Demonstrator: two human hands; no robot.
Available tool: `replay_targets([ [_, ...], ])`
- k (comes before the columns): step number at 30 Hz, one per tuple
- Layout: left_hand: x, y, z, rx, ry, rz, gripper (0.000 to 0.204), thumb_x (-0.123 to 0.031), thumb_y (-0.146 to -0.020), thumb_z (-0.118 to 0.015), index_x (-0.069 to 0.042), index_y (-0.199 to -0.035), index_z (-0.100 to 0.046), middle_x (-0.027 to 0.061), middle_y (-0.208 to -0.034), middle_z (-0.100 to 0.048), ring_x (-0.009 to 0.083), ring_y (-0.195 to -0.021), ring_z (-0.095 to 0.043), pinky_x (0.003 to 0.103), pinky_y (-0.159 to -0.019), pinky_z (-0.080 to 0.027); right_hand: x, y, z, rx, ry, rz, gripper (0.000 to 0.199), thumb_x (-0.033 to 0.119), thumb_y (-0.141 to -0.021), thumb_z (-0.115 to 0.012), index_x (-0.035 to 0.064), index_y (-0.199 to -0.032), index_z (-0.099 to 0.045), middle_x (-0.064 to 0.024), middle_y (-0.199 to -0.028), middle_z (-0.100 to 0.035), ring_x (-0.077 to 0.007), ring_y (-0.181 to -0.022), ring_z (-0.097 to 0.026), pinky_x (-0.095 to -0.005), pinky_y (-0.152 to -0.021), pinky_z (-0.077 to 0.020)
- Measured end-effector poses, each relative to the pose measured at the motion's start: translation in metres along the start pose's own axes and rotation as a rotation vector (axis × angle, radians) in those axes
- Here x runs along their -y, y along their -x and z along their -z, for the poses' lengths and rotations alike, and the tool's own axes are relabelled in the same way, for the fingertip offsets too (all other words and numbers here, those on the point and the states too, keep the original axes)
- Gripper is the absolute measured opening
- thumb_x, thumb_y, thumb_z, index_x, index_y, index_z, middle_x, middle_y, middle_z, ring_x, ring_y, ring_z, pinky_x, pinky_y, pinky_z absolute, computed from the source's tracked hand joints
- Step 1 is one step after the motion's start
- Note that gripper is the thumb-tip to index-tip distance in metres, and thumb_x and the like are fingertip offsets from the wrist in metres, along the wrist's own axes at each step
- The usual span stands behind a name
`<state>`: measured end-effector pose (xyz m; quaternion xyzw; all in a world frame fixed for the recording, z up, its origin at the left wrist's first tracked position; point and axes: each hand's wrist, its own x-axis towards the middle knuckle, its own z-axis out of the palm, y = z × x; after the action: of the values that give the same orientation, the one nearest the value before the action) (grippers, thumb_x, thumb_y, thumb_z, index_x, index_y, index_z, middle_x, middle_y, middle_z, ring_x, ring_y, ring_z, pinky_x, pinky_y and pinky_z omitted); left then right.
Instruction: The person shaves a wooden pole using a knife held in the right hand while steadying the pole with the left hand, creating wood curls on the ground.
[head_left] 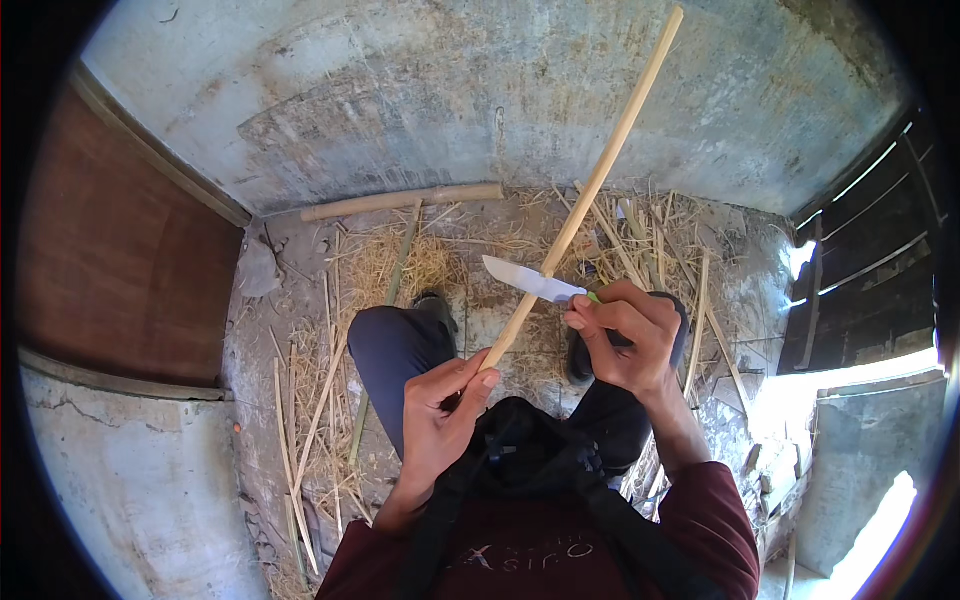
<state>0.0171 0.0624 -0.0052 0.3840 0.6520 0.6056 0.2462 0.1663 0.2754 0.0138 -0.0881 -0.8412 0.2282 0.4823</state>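
My left hand (445, 410) is closed around the lower end of a long, pale bamboo strip (612, 152), pinching it between thumb and fingers. The strip slants up and away to the right, its far end high in front of the wall. In my right hand (632, 335) is a knife (525, 278) with a broad silver blade and a bit of green handle showing. Its blade lies across the strip, a short way above my left hand, with the tip pointing left. Most of the handle is hidden by my fingers.
Pale shavings (375, 265) litter the floor around my feet. Several thin strips (318, 420) lie at the left, more at the right. A thick bamboo pole (400, 203) rests along the foot of the stained wall (400, 110). A brown panel (130, 250) stands left, dark slats (860, 260) right.
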Motion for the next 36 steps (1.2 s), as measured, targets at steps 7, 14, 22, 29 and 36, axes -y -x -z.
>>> replay_targets([
  [7,0.006,0.002,-0.002,0.01,0.031,0.055,0.027,-0.004,-0.103,-0.076,0.003,-0.13,-0.077,0.0016,-0.078,-0.064,0.0032,-0.067,-0.051,0.024,-0.056,-0.036,0.007,0.014,-0.013,0.113,-0.067,0.027,0.015,0.005,-0.083,-0.09,0.0081,-0.094,-0.079,-0.0046,-0.074,-0.065,-0.0187,-0.052,-0.061,-0.0348,-0.044,-0.0451],
  [14,0.004,0.002,-0.006,-0.008,-0.037,-0.031,0.027,-0.003,-0.102,-0.077,0.004,-0.128,-0.078,0.0027,-0.077,-0.064,0.0044,-0.066,-0.05,0.025,-0.056,-0.036,0.016,0.018,-0.021,0.103,-0.065,0.069,0.021,0.007,-0.081,-0.091,0.0098,-0.098,-0.079,-0.0023,-0.073,-0.063,-0.0178,-0.051,-0.06,-0.0333,-0.042,-0.0432],
  [22,-0.004,0.006,-0.001,-0.004,-0.072,-0.078,0.029,-0.005,-0.1,-0.079,0.007,-0.127,-0.077,0.0035,-0.072,-0.059,0.0057,-0.063,-0.047,0.027,-0.055,-0.033,0.024,0.014,-0.016,0.059,-0.004,0.17,0.03,0.01,-0.08,-0.093,0.0114,-0.107,-0.08,-0.0012,-0.075,-0.064,-0.0161,-0.053,-0.061,-0.0322,-0.043,-0.0442],
  [29,-0.016,0.008,0.001,0.019,-0.112,-0.092,0.031,-0.004,-0.099,-0.079,0.007,-0.127,-0.077,0.0042,-0.07,-0.056,0.0077,-0.061,-0.046,0.028,-0.055,-0.033,0.025,0.013,-0.012,0.032,0.048,0.229,0.033,0.012,-0.08,-0.094,0.0124,-0.11,-0.079,-0.0011,-0.076,-0.063,-0.0161,-0.056,-0.064,-0.0302,-0.045,-0.0477],
  [36,-0.022,0.009,0.001,0.036,-0.126,-0.103,0.031,-0.003,-0.098,-0.08,0.007,-0.128,-0.077,0.0054,-0.071,-0.057,0.0087,-0.062,-0.049,0.029,-0.056,-0.036,0.03,0.014,-0.006,0.024,0.061,0.237,0.033,0.014,-0.081,-0.094,0.0126,-0.111,-0.08,-0.0017,-0.077,-0.063,-0.0159,-0.057,-0.065,-0.0299,-0.045,-0.0487],
])
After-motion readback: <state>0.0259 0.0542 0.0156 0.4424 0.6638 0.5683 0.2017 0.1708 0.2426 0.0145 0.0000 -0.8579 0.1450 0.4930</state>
